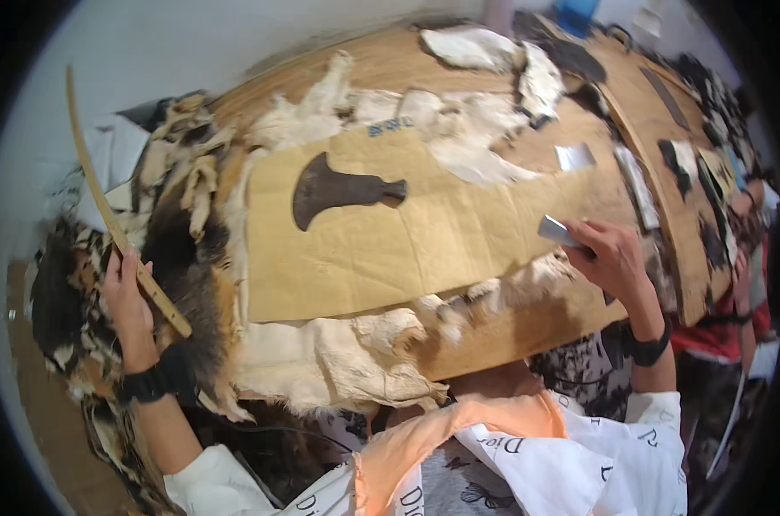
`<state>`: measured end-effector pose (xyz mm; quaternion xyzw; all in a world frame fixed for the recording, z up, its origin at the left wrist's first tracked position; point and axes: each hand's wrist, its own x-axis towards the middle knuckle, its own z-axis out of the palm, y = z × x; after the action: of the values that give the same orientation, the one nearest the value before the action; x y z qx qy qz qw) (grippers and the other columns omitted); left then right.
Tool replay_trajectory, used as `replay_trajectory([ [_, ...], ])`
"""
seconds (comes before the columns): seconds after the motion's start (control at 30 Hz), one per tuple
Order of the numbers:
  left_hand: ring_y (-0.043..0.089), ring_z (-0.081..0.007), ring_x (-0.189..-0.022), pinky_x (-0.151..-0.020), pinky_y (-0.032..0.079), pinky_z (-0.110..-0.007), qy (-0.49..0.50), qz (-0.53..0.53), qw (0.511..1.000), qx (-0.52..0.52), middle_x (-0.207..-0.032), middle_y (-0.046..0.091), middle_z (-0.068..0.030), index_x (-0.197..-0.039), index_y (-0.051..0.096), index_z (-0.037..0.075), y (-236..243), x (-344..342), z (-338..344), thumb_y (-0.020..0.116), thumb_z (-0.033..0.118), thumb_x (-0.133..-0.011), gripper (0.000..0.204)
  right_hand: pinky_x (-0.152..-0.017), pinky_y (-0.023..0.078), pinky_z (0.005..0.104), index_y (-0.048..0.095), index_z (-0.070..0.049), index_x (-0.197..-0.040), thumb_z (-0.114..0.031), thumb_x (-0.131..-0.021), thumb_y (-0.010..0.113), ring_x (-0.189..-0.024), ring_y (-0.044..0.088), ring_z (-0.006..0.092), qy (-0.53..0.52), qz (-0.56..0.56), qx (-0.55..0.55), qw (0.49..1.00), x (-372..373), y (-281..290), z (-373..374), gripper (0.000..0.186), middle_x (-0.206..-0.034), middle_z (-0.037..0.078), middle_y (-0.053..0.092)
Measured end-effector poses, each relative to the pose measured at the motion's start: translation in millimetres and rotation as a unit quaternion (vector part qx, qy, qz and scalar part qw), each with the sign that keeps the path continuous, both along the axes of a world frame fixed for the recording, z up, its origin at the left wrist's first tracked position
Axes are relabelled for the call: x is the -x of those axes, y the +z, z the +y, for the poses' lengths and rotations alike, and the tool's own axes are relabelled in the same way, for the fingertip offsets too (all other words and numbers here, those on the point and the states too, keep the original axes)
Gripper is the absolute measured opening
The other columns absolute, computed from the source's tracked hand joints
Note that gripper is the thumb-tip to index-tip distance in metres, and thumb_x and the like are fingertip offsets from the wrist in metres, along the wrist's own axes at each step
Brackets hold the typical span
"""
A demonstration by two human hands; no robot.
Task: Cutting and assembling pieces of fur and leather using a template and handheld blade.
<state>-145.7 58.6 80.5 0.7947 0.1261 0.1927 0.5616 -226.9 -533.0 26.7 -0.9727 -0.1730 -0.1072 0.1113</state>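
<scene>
My left hand (pixel 128 292) is closed around the lower part of a long, curved wooden strip (pixel 93 168), which tilts up to the left. My right hand (pixel 609 254) grips a flat silvery piece (pixel 554 230) whose far end points out past the fingers; its kind I cannot make out. A brown paper pattern (pixel 484 211) lies over a pale animal hide (pixel 312 361) on the wooden table. On the paper rests a dark metal blade (pixel 338 193), flared at its left end like an axe head.
Furs and scraps (pixel 179 206) pile up at the table's left. A wooden board edge (pixel 656 206) runs along the right. Beyond it lie more scraps, and another person's hand (pixel 745 199) shows. Pale hide pieces (pixel 471 47) and a blue container (pixel 576 15) are at the back.
</scene>
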Motion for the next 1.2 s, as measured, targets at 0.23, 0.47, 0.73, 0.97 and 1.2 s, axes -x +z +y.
replay_trajectory([
  [0.23,0.05,-0.0244,-0.101,-0.089,0.039,-0.029,-0.405,-0.063,0.832,-0.374,-0.117,0.049,-0.0138,-0.125,0.046,0.001,-12.1,1.2,-185.3,0.059,-0.004,-0.072,0.055,-0.053,0.048,0.0295,0.064,-0.01,-0.096,-0.011,-0.07,0.068,-0.059,0.061,0.0237,-0.107,-0.103,-0.09,0.985,24.9,3.6,-1.7,0.026,-0.077,0.008,0.063],
  [0.47,0.043,-0.031,-0.106,-0.092,0.037,-0.035,-0.541,-0.107,0.745,-0.376,-0.115,0.046,-0.0148,-0.123,0.047,0.001,-85.3,0.1,-238.0,0.063,0.002,-0.072,0.053,-0.055,0.049,0.0304,0.063,-0.007,-0.098,-0.009,-0.07,0.068,-0.061,0.061,0.0241,-0.168,-0.137,-0.1,0.971,54.0,9.2,-5.9,0.029,-0.077,0.01,0.062],
  [0.73,0.045,-0.0314,-0.099,-0.087,0.039,-0.037,-0.544,-0.107,0.759,-0.34,-0.11,0.05,-0.0144,-0.118,0.052,0.001,-101.9,-1.3,-252.4,0.066,0.01,-0.072,0.048,-0.051,0.046,0.0241,0.062,-0.002,-0.098,-0.012,-0.076,0.064,-0.056,0.056,0.0127,-0.225,-0.02,-0.289,0.93,46.8,2.8,-8.2,0.024,-0.07,0.003,0.057],
  [0.97,0.046,-0.0295,-0.104,-0.09,0.039,-0.035,-0.554,-0.059,0.778,-0.292,-0.112,0.053,-0.0137,-0.115,0.057,0.003,-101.1,-1.0,-249.9,0.069,0.011,-0.069,0.048,-0.065,0.046,0.0227,0.058,-0.003,-0.094,-0.017,-0.084,0.054,-0.068,0.055,0.0117,-0.142,0.097,-0.784,0.596,-13.1,-40.8,54.7,0.018,-0.081,0.005,0.058],
  [1.2,0.049,-0.0278,-0.104,-0.09,0.041,-0.033,-0.535,-0.032,0.804,-0.258,-0.111,0.058,-0.0114,-0.112,0.061,0.006,-102.5,-0.7,-245.4,0.073,0.01,-0.064,0.05,-0.067,0.046,0.0228,0.065,-0.004,-0.09,-0.016,-0.075,0.065,-0.075,0.057,0.008,-0.258,0.189,-0.614,0.722,-13.2,-58.3,96.0,0.02,-0.082,0.002,0.062],
])
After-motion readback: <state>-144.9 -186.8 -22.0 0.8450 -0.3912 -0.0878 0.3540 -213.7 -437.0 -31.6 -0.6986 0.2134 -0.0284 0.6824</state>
